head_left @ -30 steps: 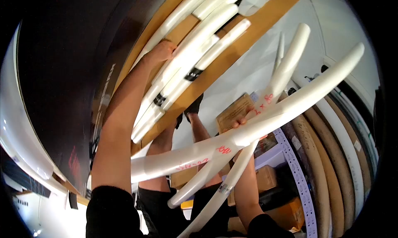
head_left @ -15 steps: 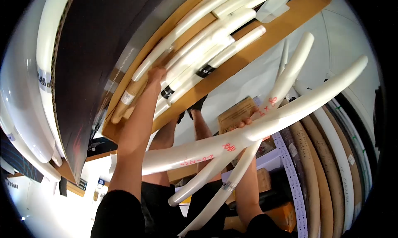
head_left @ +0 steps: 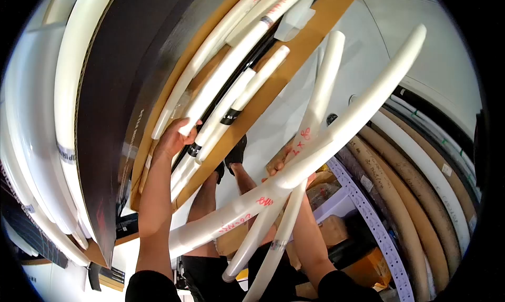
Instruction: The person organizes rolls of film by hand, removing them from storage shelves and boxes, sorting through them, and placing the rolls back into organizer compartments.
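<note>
My left hand [head_left: 176, 137] is closed around the lower end of a long white roll [head_left: 223, 78] inside a long open cardboard box [head_left: 315, 34]. Beside that roll lie shorter white rolls [head_left: 263, 73], one with a black label band [head_left: 230, 116]. My right hand [head_left: 281, 162] grips a crossed bundle of white rolls [head_left: 347, 136] from beneath. Red handwriting marks the bundle, and part of my right hand is hidden behind it. The bundle slants across my front, its far ends pointing up and to the right.
Several brown and white rolls [head_left: 405, 197] stand in a row at the right, next to a lilac perforated metal frame [head_left: 371, 226]. Large white rolls [head_left: 44, 118] and a dark panel [head_left: 123, 65] are on the left. Below are my legs and the pale floor [head_left: 263, 115].
My left hand has shifted to a white roll's lower end, and that roll now lies lower along the box. My right hand still holds the bundle. The view has turned somewhat.
</note>
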{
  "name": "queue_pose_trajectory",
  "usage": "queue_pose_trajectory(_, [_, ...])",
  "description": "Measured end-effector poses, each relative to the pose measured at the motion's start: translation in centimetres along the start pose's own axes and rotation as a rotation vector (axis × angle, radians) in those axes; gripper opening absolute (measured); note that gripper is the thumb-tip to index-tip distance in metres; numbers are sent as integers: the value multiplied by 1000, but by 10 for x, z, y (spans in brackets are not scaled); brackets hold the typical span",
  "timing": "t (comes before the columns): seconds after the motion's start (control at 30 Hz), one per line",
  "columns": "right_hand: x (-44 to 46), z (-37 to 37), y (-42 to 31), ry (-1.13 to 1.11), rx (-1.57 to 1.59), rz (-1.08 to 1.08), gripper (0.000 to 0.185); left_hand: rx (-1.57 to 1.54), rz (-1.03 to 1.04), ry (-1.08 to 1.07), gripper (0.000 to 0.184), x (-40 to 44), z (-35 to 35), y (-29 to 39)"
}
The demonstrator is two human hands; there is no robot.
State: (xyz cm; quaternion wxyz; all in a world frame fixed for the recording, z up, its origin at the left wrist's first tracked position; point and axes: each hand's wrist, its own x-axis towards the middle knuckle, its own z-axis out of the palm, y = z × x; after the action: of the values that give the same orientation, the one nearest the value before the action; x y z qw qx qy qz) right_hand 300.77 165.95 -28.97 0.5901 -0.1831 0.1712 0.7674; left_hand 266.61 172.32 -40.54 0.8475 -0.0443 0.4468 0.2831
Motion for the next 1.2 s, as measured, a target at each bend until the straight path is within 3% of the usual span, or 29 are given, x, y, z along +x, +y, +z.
queue_pose_trajectory(0.03, [2,0,-1,-6,-1,-1,86,-128,14,-166,34,-2,-3,3])
queue_pose_trajectory(0.1, [6,1,-4,-26,5,-8,86,-109,22,87,32,-3,13,5])
queue_pose_trajectory(0.17, [7,1,-6,-34,6,-13,86,-6,62,98,31,-2,28,6])
queue_pose_trajectory(0.23, [6,2,-7,-40,7,-17,86,176,101,243,30,-3,42,5])
queue_pose_trajectory(0.43, [7,3,-6,-45,2,-9,86,353,107,205,21,11,28,-12])
queue_pose_trajectory(0.5, [6,3,-6,-42,-5,-4,86,405,83,161,30,13,25,-14])
queue_pose_trajectory(0.67, [9,-1,-6,-36,-24,3,86,482,100,213,32,17,33,-14])
queue_pose_trajectory(0.77, [12,-1,-7,-39,-36,8,86,476,127,332,23,26,42,-5])
queue_pose_trajectory(0.83, [11,-1,-7,-40,-47,13,86,479,153,388,37,32,38,-2])
queue_pose_trajectory(0.87, [11,-1,-6,-38,-47,15,86,373,161,393,52,30,43,1])
queue_pose_trajectory(0.9, [11,-1,-5,-37,-51,17,86,371,160,393,52,26,46,3])
queue_pose_trajectory(0.97, [9,-1,-5,-31,-50,20,86,-163,318,-2,61,15,51,6])
queue_pose_trajectory(1.0, [8,-1,-5,-29,-51,17,86,-264,350,-226,64,11,53,12])
queue_pose_trajectory(1.03, [7,-1,-4,-18,-48,17,86,-297,436,-162,67,0,66,12])
queue_pose_trajectory(1.1, [4,0,-2,-1,-40,13,86,-95,413,104,67,6,73,13])
queue_pose_trajectory(1.13, [3,2,-1,-3,-37,20,86,177,268,367,64,21,57,-1])
queue_pose_trajectory(1.17, [4,3,-1,-1,-39,18,86,698,277,452,64,52,-3,-36])
queue_pose_trajectory(1.2, [4,4,-1,-3,-38,19,87,1245,366,587,67,59,-8,-55])
